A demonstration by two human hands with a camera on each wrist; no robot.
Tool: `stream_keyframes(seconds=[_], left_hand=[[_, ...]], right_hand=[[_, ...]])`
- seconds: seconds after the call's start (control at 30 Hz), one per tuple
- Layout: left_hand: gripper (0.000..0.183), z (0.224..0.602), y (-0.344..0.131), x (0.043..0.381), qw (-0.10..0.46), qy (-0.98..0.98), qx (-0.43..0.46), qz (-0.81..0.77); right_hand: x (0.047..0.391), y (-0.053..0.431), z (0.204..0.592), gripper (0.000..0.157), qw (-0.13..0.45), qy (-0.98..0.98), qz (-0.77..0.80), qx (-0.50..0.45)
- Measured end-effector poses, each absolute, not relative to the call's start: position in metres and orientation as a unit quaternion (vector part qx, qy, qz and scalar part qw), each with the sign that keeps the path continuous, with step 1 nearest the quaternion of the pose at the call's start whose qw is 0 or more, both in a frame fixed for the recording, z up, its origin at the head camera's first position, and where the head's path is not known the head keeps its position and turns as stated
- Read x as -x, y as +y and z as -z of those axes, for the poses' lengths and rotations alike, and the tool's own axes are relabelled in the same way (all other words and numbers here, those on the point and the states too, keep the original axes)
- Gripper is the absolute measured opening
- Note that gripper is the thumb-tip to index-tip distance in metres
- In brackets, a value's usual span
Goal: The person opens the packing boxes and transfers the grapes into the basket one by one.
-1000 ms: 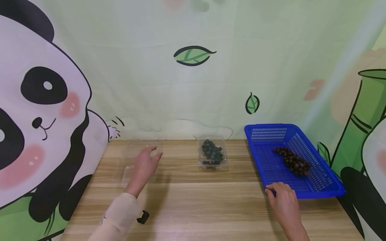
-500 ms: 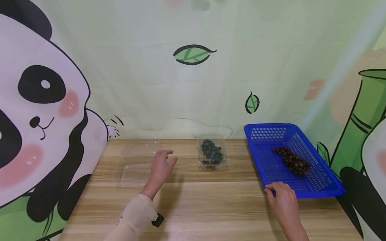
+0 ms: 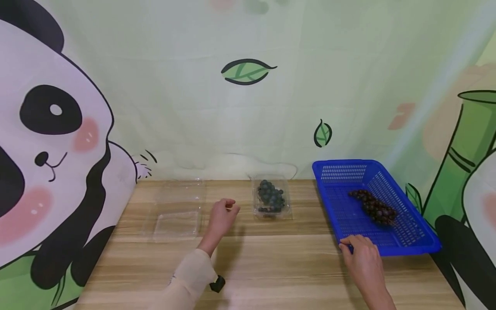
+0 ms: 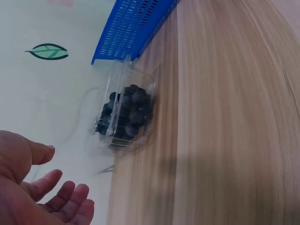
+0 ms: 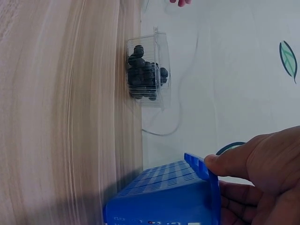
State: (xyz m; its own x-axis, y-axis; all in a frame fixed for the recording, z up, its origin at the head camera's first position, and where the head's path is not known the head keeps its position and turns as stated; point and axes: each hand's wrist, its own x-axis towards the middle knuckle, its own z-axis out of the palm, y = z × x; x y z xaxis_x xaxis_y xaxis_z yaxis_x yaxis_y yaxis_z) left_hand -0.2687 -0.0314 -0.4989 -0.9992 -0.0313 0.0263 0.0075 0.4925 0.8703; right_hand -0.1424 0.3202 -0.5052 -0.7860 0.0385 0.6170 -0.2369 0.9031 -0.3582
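My right hand [image 3: 363, 262] pinches the near-left rim corner of a blue plastic basket [image 3: 333, 213], thumb on one side of the rim and fingers on the other in the right wrist view. A bunch of dark red grapes [image 3: 373, 207] lies inside the basket. My left hand [image 3: 222, 217] hovers over the table with loosely bent fingers and holds nothing. To its right stands a clear plastic box [image 3: 288, 210] with a bunch of blue-black grapes [image 3: 270, 196] in it; a gap separates hand and box. The left wrist view shows the fingers [image 4: 51, 183] apart.
Left of my left hand, a second clear plastic box [image 3: 176, 226] lies on the wooden table [image 3: 279, 271]; its outline is faint. A cloth backdrop [image 3: 186, 107] with painted pandas and leaves rises behind the table. A small black object [image 3: 218, 284] sits by my left sleeve.
My left hand has moved right, from over the left clear box toward the box of blue-black grapes. The right hand keeps its hold on the basket rim.
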Motion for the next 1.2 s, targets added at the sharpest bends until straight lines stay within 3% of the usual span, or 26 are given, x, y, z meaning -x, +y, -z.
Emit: stream_keyframes(seconds=[1.2], left_hand=[[0.037, 0.551, 0.015, 0.295, -0.062, -0.806, -0.069, 0.584]], right_hand=[[0.142, 0.322, 0.505, 0.019, 0.314, -0.923, -0.218, -0.046]])
